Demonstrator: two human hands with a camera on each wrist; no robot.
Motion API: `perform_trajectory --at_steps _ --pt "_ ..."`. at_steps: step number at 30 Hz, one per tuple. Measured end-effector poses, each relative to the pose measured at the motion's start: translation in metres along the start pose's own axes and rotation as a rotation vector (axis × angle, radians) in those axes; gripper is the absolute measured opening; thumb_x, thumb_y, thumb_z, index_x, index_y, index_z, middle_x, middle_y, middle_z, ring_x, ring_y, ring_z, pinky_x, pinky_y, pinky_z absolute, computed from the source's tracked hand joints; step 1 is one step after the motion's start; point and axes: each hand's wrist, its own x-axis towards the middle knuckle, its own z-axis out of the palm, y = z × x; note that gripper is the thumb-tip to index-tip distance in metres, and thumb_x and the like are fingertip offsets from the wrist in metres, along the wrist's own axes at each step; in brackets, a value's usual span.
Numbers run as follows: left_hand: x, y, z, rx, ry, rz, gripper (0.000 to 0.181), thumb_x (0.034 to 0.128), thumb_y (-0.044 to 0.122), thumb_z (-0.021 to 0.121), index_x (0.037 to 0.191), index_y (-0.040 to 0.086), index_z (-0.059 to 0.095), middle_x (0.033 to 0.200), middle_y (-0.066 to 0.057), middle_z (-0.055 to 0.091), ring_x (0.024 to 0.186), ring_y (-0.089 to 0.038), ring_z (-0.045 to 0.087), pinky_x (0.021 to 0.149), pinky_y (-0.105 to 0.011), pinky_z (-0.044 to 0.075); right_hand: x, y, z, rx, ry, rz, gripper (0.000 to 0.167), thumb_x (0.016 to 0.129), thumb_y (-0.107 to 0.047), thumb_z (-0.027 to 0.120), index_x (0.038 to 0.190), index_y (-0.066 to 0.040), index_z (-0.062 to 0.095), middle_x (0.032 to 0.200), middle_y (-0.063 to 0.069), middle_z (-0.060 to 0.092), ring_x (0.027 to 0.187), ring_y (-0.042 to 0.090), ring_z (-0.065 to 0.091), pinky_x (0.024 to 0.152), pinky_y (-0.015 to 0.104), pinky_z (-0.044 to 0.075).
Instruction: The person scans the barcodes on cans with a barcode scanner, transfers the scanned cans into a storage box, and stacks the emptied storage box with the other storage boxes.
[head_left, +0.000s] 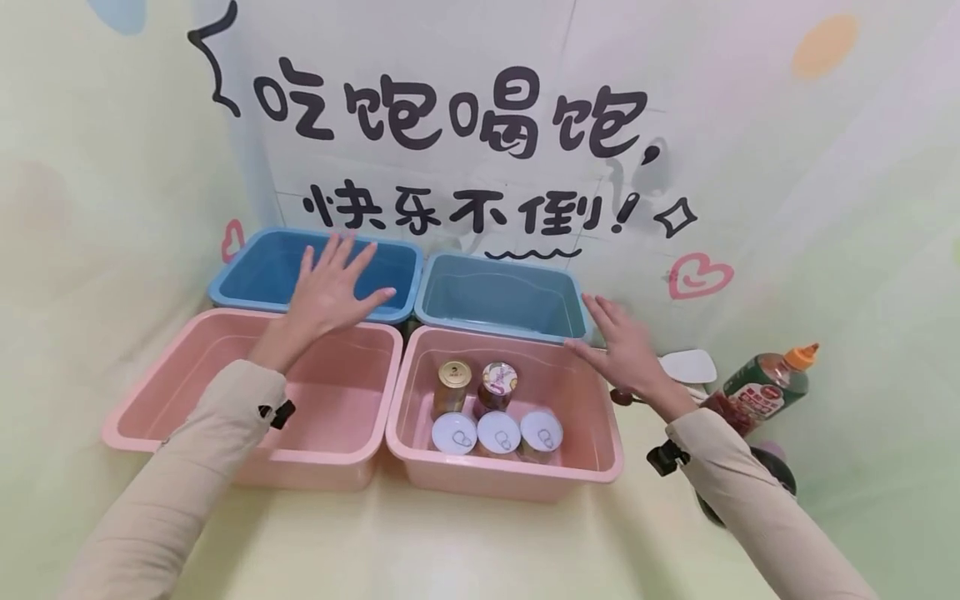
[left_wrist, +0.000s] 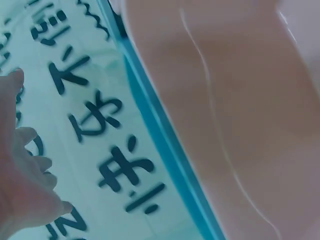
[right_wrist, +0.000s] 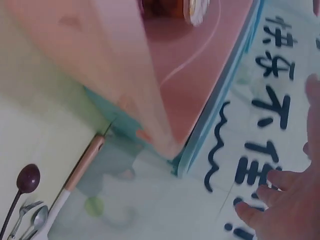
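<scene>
My left hand (head_left: pixel 330 287), fingers spread, is held over the left blue bin (head_left: pixel 258 279) and the back of the left pink bin (head_left: pixel 337 412). It holds nothing. My right hand (head_left: pixel 626 354), fingers also extended, is at the back right corner of the right pink bin (head_left: pixel 510 477), near the teal bin (head_left: pixel 502 292); whether it touches either rim I cannot tell. Inside the right pink bin stand three cans with white pull-tab lids (head_left: pixel 498 432), a gold-lidded can (head_left: pixel 454 375) and a jar with a printed lid (head_left: pixel 499 380). Both hands show at the edges of their wrist views.
Right of the bins are a sauce bottle with an orange cap (head_left: pixel 765 387), a white spatula (head_left: pixel 690 367) and a dark round object (head_left: pixel 772 471). The right wrist view shows a dark spoon (right_wrist: pixel 28 179), a fork (right_wrist: pixel 25 210) and a metal spoon (right_wrist: pixel 39 218). Behind hangs a printed backdrop (head_left: pixel 450 50).
</scene>
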Motion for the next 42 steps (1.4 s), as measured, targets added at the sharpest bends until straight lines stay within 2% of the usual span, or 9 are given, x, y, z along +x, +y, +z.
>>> perform_trajectory --at_steps 3,8,15,20,24,27,31,35,42 --pt "-0.004 0.016 0.001 -0.002 -0.037 0.071 0.088 0.0932 0.064 0.050 0.161 0.017 0.019 0.169 -0.017 0.005 0.156 -0.038 -0.002 0.121 -0.066 0.001 -0.003 -0.013 0.004 -0.011 -0.057 -0.042 0.090 0.086 -0.042 0.075 0.158 -0.012 0.029 0.157 0.027 0.035 0.141 0.049 0.038 0.109 0.068 0.036" --pt "-0.016 0.036 0.010 0.009 -0.086 0.172 0.088 0.0926 0.062 0.055 0.160 0.016 0.022 0.169 -0.017 0.008 0.156 -0.038 0.003 0.122 -0.065 0.007 -0.005 -0.032 0.008 -0.014 -0.216 -0.107 0.098 0.077 -0.051 0.081 0.156 -0.014 0.035 0.156 0.026 0.038 0.141 0.048 0.040 0.106 0.066 0.041" --pt "-0.036 0.052 0.032 0.057 -0.239 0.252 0.082 0.0897 0.058 0.062 0.155 0.013 0.038 0.166 -0.023 0.016 0.154 -0.044 0.010 0.119 -0.069 0.012 0.000 -0.044 0.010 -0.005 -0.469 -0.251 0.094 0.077 -0.046 0.083 0.152 -0.008 0.041 0.150 0.017 0.051 0.135 0.037 0.052 0.107 0.056 0.046" --pt "-0.050 0.066 0.043 0.063 -0.314 0.291 0.080 0.0893 0.057 0.063 0.152 0.013 0.042 0.164 -0.025 0.020 0.153 -0.045 0.013 0.119 -0.069 0.014 0.009 -0.048 0.013 -0.040 -0.596 -0.318 0.090 0.079 -0.041 0.083 0.152 -0.011 0.040 0.132 0.013 0.064 0.112 0.029 0.065 0.092 0.044 0.055" --pt "-0.065 0.078 0.041 0.033 -0.328 0.279 0.076 0.0903 0.053 0.064 0.151 0.012 0.045 0.165 -0.024 0.019 0.153 -0.046 0.014 0.119 -0.068 0.015 0.018 -0.048 0.020 -0.046 -0.699 -0.245 0.086 0.080 -0.039 0.083 0.150 -0.011 0.042 0.115 0.010 0.068 0.097 0.022 0.065 0.079 0.035 0.056" --pt "-0.073 0.083 0.045 -0.002 -0.315 0.256 0.074 0.0923 0.052 0.062 0.151 0.012 0.043 0.166 -0.022 0.018 0.153 -0.045 0.013 0.119 -0.068 0.015 0.020 -0.048 0.026 -0.062 -0.784 -0.154 0.083 0.079 -0.038 0.083 0.147 -0.008 0.045 0.111 0.012 0.068 0.095 0.023 0.063 0.078 0.036 0.056" --pt "-0.083 0.079 0.058 -0.042 -0.322 0.225 0.069 0.0967 0.048 0.055 0.153 0.012 0.040 0.166 -0.023 0.017 0.153 -0.046 0.011 0.119 -0.069 0.012 0.021 -0.047 0.040 -0.069 -0.872 -0.120 0.073 0.079 -0.031 0.085 0.141 -0.010 0.053 0.128 0.012 0.064 0.109 0.028 0.061 0.091 0.042 0.055" --pt "-0.090 0.075 0.073 -0.059 -0.324 0.204 0.065 0.0994 0.045 0.049 0.154 0.012 0.038 0.166 -0.025 0.015 0.154 -0.045 0.010 0.120 -0.068 0.009 0.023 -0.046 0.052 -0.057 -0.910 -0.137 0.063 0.080 -0.021 0.084 0.137 -0.012 0.058 0.139 0.012 0.060 0.119 0.031 0.059 0.100 0.047 0.053" --pt "-0.098 0.075 0.087 -0.107 -0.242 0.160 0.061 0.0993 0.041 0.048 0.151 0.010 0.043 0.166 -0.023 0.015 0.154 -0.044 0.009 0.119 -0.069 0.012 0.020 -0.047 0.077 -0.208 -0.946 -0.044 0.060 0.080 -0.033 0.083 0.131 -0.008 0.062 0.119 0.011 0.069 0.094 0.021 0.063 0.085 0.040 0.057"
